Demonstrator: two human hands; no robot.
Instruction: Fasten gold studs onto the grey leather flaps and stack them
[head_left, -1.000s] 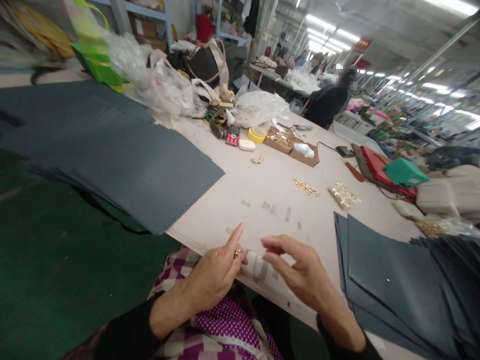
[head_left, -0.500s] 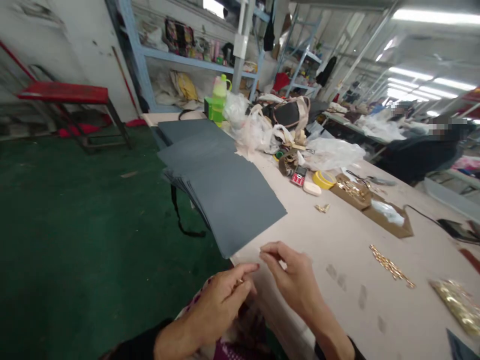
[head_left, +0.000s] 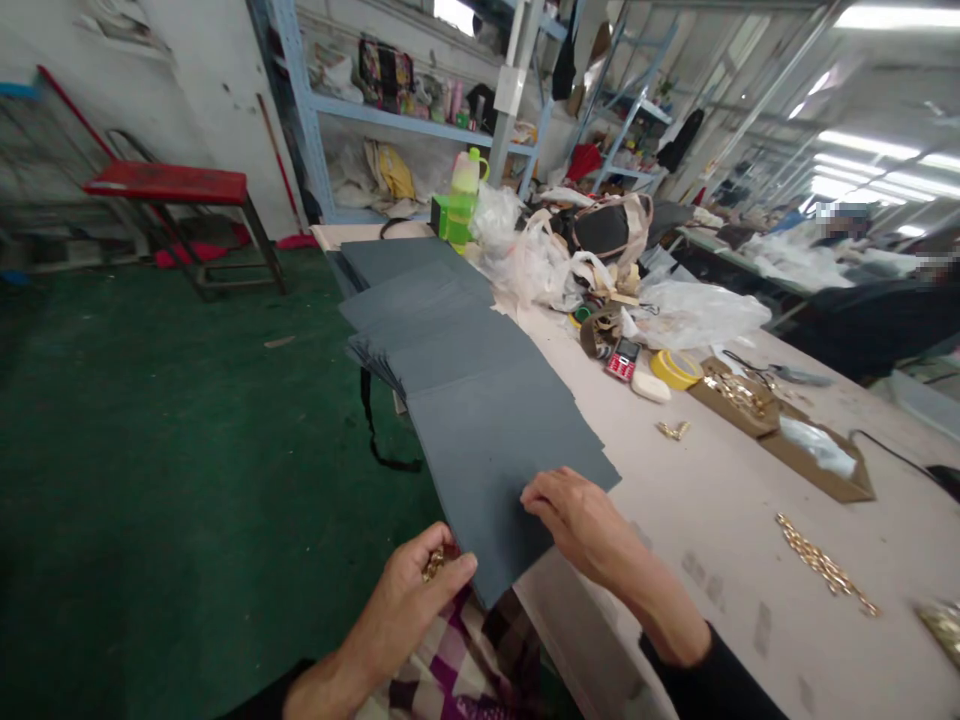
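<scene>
Grey-blue flat sheets (head_left: pixel 480 400) lie fanned in an overlapping row along the table's left edge, and the nearest one reaches over the edge towards my lap. At that sheet's near left edge, my left hand (head_left: pixel 409 590) is curled around small gold metal pieces (head_left: pixel 435 565), its thumb touching the sheet. Over the same sheet's right part is my right hand (head_left: pixel 574 515), with thumb and fingertips pinched together. Whatever sits between those fingertips, if anything, is too small to tell.
Linked gold pieces (head_left: pixel 825 565) and a small gold cluster (head_left: pixel 673 430) lie on the table (head_left: pixel 735 520). Farther back are cardboard boxes (head_left: pixel 817 465), yellow tape (head_left: pixel 675 370), plastic bags (head_left: pixel 540 260) and a green bottle (head_left: pixel 463 195). A red stool (head_left: pixel 165 185) stands left.
The nearest sheet has slid towards me, over the table's edge. My left hand has moved left to its edge, and my right hand is now above it. The view has turned slightly left.
</scene>
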